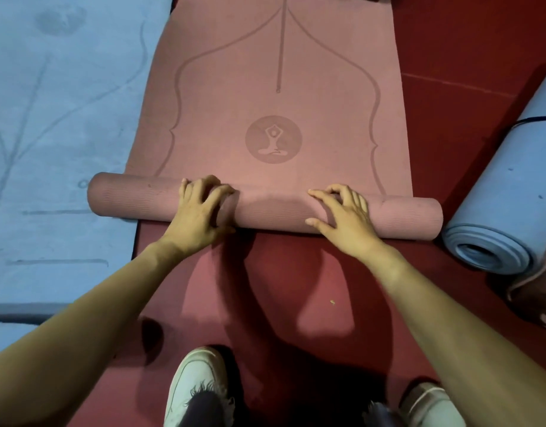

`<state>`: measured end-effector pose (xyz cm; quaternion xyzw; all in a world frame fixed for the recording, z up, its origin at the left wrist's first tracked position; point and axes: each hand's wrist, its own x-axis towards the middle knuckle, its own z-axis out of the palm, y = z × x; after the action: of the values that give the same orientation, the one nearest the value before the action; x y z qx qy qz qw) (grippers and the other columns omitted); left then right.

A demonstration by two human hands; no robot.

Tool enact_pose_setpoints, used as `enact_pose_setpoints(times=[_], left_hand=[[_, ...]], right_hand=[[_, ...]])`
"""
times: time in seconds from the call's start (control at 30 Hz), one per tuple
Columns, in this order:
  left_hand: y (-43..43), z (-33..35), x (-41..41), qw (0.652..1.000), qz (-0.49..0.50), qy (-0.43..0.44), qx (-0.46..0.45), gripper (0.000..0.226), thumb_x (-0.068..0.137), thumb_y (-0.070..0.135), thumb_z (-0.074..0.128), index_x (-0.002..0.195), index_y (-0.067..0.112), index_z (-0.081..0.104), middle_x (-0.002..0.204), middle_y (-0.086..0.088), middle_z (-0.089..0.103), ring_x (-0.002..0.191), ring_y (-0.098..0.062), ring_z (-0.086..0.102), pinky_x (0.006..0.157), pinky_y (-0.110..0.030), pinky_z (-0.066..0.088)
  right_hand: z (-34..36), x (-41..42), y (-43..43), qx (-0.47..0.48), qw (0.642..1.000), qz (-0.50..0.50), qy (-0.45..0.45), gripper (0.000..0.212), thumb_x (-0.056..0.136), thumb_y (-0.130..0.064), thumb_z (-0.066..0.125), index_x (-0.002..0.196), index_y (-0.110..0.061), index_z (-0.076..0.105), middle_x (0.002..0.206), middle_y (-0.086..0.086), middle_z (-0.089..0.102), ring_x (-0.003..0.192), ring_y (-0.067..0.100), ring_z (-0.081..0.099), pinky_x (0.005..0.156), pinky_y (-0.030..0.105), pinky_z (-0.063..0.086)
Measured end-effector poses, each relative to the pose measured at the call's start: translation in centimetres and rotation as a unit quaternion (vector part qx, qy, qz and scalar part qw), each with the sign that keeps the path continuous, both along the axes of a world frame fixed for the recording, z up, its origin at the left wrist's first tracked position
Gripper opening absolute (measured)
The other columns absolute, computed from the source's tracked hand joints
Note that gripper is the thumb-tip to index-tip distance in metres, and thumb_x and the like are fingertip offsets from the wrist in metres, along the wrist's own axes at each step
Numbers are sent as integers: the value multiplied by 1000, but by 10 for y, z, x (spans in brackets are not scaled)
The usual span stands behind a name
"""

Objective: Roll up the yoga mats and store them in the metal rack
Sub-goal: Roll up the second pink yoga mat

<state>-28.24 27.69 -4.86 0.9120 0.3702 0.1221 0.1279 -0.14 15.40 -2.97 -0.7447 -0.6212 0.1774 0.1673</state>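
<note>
A pink yoga mat with a seated-figure emblem lies lengthwise on the red floor, its near end wound into a roll that runs left to right. My left hand rests on top of the roll left of centre, fingers curled over its far side. My right hand lies on the roll right of centre, fingers bent, thumb against the near side. The metal rack is not in view.
A blue mat lies flat on the left, touching the roll's left end. A rolled blue mat lies at the right, with another pinkish roll beside it. My white shoes stand on the red floor.
</note>
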Motion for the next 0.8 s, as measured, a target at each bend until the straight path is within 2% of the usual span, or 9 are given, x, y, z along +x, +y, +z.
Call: enact_pose_setpoints(times=[0.1, 0.17, 0.23, 0.33, 0.6, 0.8], left_hand=[[10, 3, 4, 1000, -4, -13, -14, 79, 58, 61, 62, 123, 19, 47, 118, -12, 52, 110, -31, 46, 97, -60, 29], [14, 4, 5, 999, -14, -26, -19, 82, 54, 64, 64, 121, 19, 50, 116, -9, 55, 109, -26, 45, 94, -51, 30], [16, 5, 6, 999, -19, -36, -21, 80, 54, 64, 65, 119, 19, 53, 115, -7, 57, 108, -24, 46, 92, -43, 30], [19, 9, 8, 999, -15, -33, -16, 77, 58, 64, 64, 118, 16, 60, 115, -5, 61, 106, -25, 51, 93, -40, 33], [29, 27, 13, 998, 3, 33, -48, 81, 54, 74, 55, 116, 23, 65, 114, -2, 65, 104, -29, 58, 90, -43, 42], [17, 32, 12, 999, 20, 11, -27, 75, 50, 70, 57, 108, 24, 67, 108, 3, 68, 100, -28, 60, 87, -44, 40]], right_hand=[[4, 10, 4, -39, 998, 53, -2, 77, 70, -47, 76, 138, -28, 44, 130, 9, 37, 124, 25, 33, 108, 32, 16], [2, 14, 4, -30, 997, 74, -15, 80, 64, -41, 82, 135, -28, 47, 128, 8, 36, 121, 27, 34, 107, 35, 18], [1, 14, 6, -28, 997, 75, -22, 79, 62, -39, 82, 133, -28, 48, 127, 7, 36, 120, 26, 34, 105, 36, 20], [5, 14, 14, -45, 996, 69, -29, 79, 63, -37, 82, 133, -29, 46, 126, 6, 37, 119, 23, 33, 103, 35, 22], [14, 17, 27, -84, 991, 79, -60, 81, 63, -42, 78, 135, -32, 42, 126, 1, 44, 124, 23, 33, 103, 39, 28], [21, 12, 26, -89, 991, 70, -64, 76, 57, -43, 79, 126, -35, 49, 116, 0, 50, 116, 23, 42, 94, 39, 36]])
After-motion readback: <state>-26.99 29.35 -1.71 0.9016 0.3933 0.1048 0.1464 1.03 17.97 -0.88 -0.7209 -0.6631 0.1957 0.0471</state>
